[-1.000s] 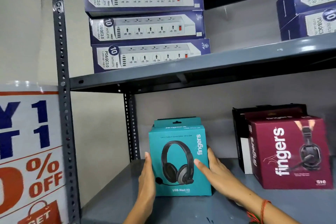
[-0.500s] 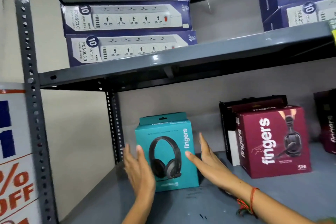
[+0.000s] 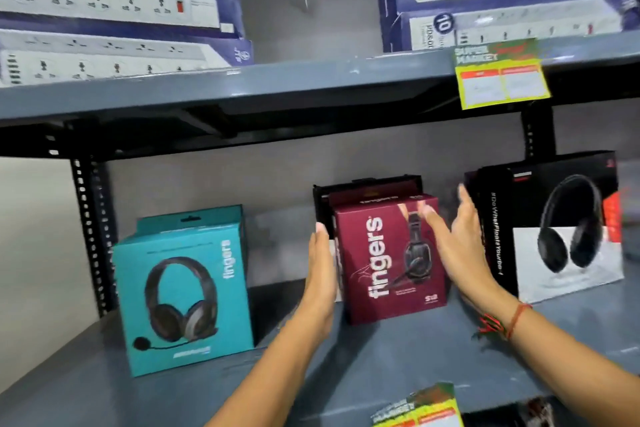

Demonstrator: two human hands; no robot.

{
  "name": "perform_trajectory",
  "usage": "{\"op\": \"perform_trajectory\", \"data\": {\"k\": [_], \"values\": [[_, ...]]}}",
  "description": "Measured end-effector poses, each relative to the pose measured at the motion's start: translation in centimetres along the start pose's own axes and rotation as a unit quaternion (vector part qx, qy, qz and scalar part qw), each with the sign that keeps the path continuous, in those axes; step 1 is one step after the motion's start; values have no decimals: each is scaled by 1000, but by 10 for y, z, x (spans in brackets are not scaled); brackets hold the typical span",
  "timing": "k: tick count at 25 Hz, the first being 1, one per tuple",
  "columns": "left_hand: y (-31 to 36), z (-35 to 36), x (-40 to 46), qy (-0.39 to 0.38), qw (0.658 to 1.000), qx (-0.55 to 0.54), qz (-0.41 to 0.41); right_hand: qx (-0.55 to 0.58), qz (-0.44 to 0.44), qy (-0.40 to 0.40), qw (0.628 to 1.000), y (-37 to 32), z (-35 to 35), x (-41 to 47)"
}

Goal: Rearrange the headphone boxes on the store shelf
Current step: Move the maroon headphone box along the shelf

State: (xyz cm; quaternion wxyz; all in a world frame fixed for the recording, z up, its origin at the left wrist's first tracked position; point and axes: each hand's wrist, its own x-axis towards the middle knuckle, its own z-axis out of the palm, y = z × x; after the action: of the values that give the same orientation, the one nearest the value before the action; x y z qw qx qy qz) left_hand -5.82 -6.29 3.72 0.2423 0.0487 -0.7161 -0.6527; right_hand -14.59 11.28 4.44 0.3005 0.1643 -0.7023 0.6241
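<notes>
Your left hand (image 3: 320, 274) lies flat and open against the left side of the maroon box (image 3: 388, 256); your right hand (image 3: 457, 239) is spread open at its right front edge, a red thread band (image 3: 512, 319) on that wrist. Neither hand grips. The maroon cardboard box, printed "fingers" with a headset picture, stands on the grey metal shelf (image 3: 346, 374) in front of a black box (image 3: 367, 184). Left, well apart, stands a teal "fingers" box (image 3: 183, 291); right, a black-and-white headphone box (image 3: 561, 229). Blue power-strip boxes (image 3: 114, 7) marked "10" fill the upper shelf (image 3: 277, 87).
</notes>
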Motion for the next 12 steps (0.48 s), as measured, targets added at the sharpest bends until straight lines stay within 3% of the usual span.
{"op": "perform_trajectory", "data": {"k": [3, 6, 9, 12], "values": [[-14, 20, 3, 1, 999, -32, -43, 20, 141, -157, 977, 53, -15, 16], [-21, 32, -2, 10, 999, -9, -43, 36, 167, -296, 940, 69, -25, 15], [-22, 32, -1, 89, 994, 39, -41, 18, 114, -310, 944, 50, -41, 20], [-5, 23, -1, 171, 973, 156, -7, -30, 87, -282, 955, 23, -58, 26]]}}
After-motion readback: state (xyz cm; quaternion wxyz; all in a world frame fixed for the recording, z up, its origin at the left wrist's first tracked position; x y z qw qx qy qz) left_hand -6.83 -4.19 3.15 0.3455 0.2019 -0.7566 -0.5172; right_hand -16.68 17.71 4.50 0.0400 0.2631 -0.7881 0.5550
